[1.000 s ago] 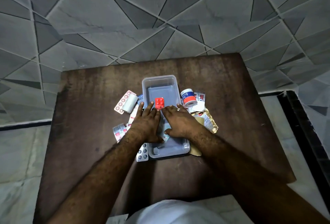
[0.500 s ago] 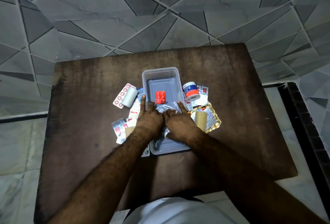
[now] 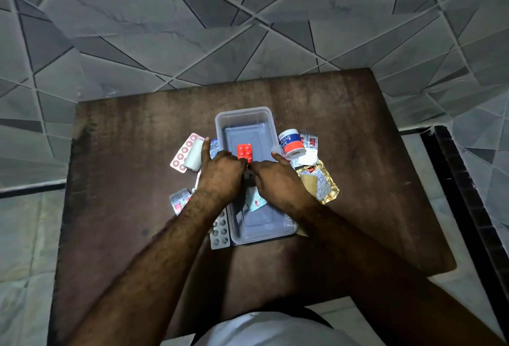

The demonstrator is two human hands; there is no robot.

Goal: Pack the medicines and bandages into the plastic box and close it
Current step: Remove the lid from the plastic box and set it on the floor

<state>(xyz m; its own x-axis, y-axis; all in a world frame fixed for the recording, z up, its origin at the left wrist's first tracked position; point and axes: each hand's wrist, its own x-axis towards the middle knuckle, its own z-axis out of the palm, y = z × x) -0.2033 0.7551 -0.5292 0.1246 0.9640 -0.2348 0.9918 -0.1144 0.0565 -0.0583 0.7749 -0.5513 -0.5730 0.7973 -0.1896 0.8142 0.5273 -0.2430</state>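
Observation:
The clear plastic box stands open in the middle of the brown table. A red blister pack lies inside it, and a pale strip lies nearer to me. My left hand and my right hand are side by side over the box's middle. Each index finger points away from me, while the other fingers curl in and meet just below the red pack. What they grip, if anything, is hidden. A white bandage roll and an adhesive tape roll flank the box.
A pink blister strip lies under the bandage roll. A silver blister strip and a silver-red one lie left of the box. A gold foil strip lies on the right. The table stands against a tiled wall.
Both hands have slid away from me along the box towards the red pack. Their fingers went from spread flat to curled inwards.

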